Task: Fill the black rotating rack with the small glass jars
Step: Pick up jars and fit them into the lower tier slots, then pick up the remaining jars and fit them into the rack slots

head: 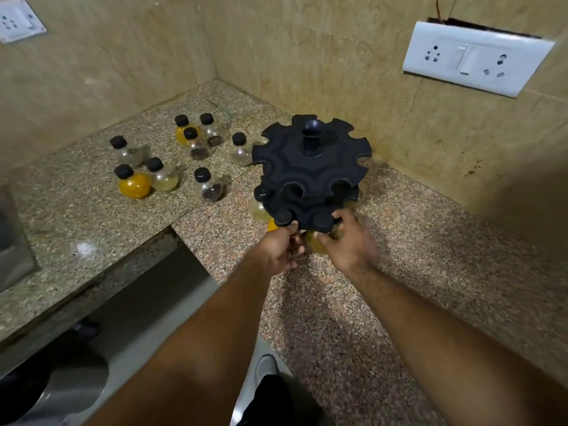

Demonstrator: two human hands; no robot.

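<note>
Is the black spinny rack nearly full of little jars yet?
Not yet. At least two jars sit in the lower tier of the rack; the top tier's slots are empty. The right hand pinches a yellowish jar at the lower tier's near edge, with the left hand beside it. Eight jars wait on the counter.

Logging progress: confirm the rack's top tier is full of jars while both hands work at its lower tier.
Wrong. The head view shows the top tier of the black rotating rack empty; the left hand and right hand work at its lower tier.
</note>
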